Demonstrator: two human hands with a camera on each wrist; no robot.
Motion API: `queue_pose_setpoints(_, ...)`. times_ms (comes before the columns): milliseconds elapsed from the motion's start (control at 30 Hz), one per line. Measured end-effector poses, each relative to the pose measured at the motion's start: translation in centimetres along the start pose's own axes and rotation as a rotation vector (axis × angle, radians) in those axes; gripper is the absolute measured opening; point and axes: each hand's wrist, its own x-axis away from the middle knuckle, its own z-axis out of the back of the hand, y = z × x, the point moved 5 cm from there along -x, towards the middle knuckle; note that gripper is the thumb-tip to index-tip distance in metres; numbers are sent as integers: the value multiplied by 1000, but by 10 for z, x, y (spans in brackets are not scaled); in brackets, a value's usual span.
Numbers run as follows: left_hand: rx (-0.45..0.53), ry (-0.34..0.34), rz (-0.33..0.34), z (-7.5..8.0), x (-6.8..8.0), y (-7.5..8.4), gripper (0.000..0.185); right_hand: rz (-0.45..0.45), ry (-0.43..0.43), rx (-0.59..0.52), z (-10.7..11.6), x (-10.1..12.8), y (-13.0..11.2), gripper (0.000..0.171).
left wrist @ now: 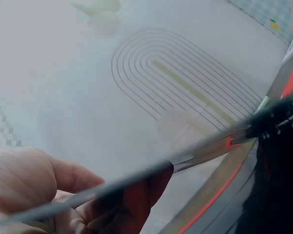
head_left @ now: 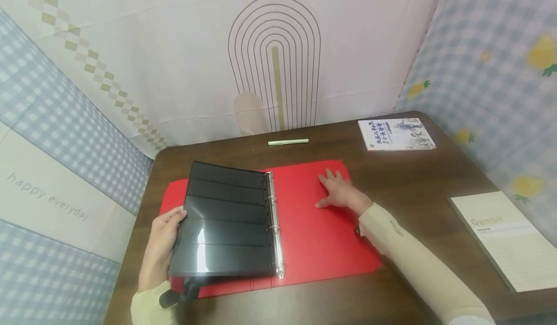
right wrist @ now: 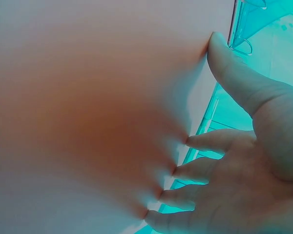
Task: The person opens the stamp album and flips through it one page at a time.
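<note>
A red ring binder lies spread flat on the brown table, its metal rings running down the middle. Black pocket pages with horizontal strips hang on those rings and are lifted at their left side. At that left edge my left hand pinches the pages between thumb and fingers; the left wrist view shows the thumb on one face and fingers behind. My right hand rests on the red cover's right half, fingers spread, fingertips touching it in the right wrist view, with nothing held.
A pale green pen lies behind the binder. An illustrated white book sits at the back right, and a cream notebook at the right edge. Fabric curtains hang behind and beside the table.
</note>
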Motion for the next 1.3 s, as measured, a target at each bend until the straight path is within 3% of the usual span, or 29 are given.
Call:
queue_pose_setpoints(167,-23,11,36,5,-5,-9,18,10,3,0,-1,1,-1,95)
queue_pose_setpoints(467,-38,12,127,11,-7,-29,21,12,-3,-11,-2,2,1,95)
queue_pose_setpoints(700,-23,45,107,10,-7,-41,23,8,-10,-23,-3,1,1,96)
queue_pose_setpoints(767,-95,58,88,12,-7,-41,22,5,-10,-21,-3,1,2,97)
queue_pose_setpoints(967,-550,68,-17,12,-7,-38,35,4,-4,-9,-2,1,2,97)
queue_pose_setpoints(1067,-722,59,-43,12,-7,-39,38,5,-3,-3,-2,1,2,97)
queue_pose_setpoints(1300,-938,51,-54,10,-7,-41,43,7,-1,3,-2,1,2,97)
